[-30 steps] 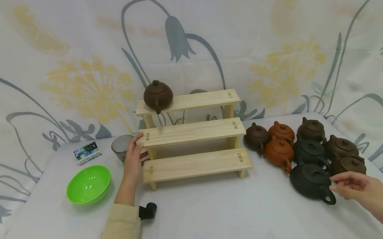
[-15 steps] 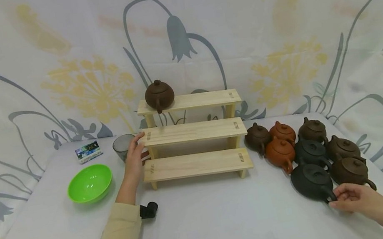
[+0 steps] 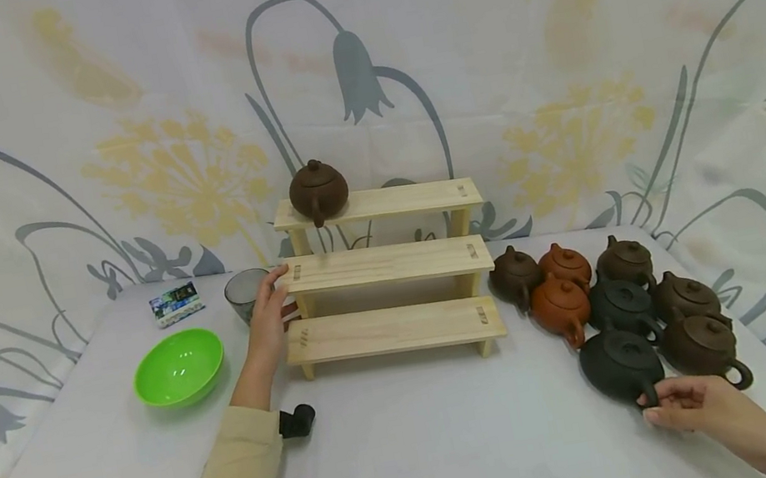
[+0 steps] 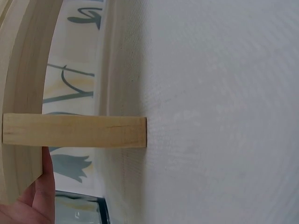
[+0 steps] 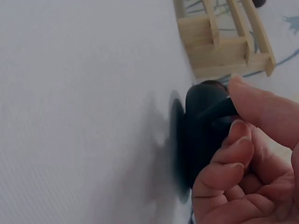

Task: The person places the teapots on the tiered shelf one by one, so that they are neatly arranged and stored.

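- A green bowl (image 3: 179, 368) is set at the left of the white table (image 3: 417, 445), with a small printed packet (image 3: 176, 304) behind it.
- A glass cup (image 3: 243, 294) is placed just beside the left end of the three-step wooden rack (image 3: 387, 265).
- The left hand (image 3: 268, 323) is laid against the left end of the rack's middle step; its fingers are extended and nothing is clasped.
- A brown teapot (image 3: 317, 189) is seated on the top step, at its left end.
- A cluster of brown, orange and black teapots (image 3: 613, 293) is grouped right of the rack.
- The black teapot (image 3: 617, 365), at the cluster's near edge on the table, is gripped at its handle by the curled fingers of the right hand (image 3: 692, 404).
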Motion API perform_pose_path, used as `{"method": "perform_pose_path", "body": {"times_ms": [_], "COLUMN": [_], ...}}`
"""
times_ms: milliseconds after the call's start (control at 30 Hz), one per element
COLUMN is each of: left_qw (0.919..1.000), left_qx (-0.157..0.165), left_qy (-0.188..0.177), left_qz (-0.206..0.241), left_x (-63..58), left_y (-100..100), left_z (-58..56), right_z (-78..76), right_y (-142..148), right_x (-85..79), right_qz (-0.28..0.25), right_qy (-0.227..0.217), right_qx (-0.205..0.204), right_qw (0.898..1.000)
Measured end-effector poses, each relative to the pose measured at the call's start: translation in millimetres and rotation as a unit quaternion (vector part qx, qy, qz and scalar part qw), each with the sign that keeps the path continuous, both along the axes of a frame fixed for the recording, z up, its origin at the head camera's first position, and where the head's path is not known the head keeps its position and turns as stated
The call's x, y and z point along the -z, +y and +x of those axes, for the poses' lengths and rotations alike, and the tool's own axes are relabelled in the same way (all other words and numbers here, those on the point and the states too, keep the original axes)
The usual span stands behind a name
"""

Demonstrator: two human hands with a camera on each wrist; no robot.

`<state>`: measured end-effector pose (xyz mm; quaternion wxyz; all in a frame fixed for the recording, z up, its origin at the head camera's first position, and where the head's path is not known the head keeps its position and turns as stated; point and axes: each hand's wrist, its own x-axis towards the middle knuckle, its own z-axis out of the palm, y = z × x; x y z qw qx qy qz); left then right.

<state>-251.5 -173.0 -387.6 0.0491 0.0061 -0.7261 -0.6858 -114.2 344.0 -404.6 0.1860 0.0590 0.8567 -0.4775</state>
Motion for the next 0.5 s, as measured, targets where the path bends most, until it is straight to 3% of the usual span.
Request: {"method": "perform_pose_path", "body": {"times_ms": [133, 233, 500], "left_qw": [1.0, 1.0, 1.0], "left_qx": [-0.001, -0.002, -0.004], "left_qy": [0.002, 0.0, -0.006], "left_qz": [-0.002, -0.003, -0.003], "left_x": [-0.5, -0.7, -0.4], "left_y": [-1, -1, -1], "left_z": [0.5, 0.6, 0.2], "right_z": [0.9, 1.0, 5.6], "right_y": [-8, -12, -17], "right_x": [-1.0, -2.7, -10.8], "right_qz": [-0.022, -0.047, -0.14], "right_qy": [0.007, 0.011, 0.029], "right_qx": [0.048, 0.062, 0.034], "right_qw": [0.999, 0.997, 0.989]}}
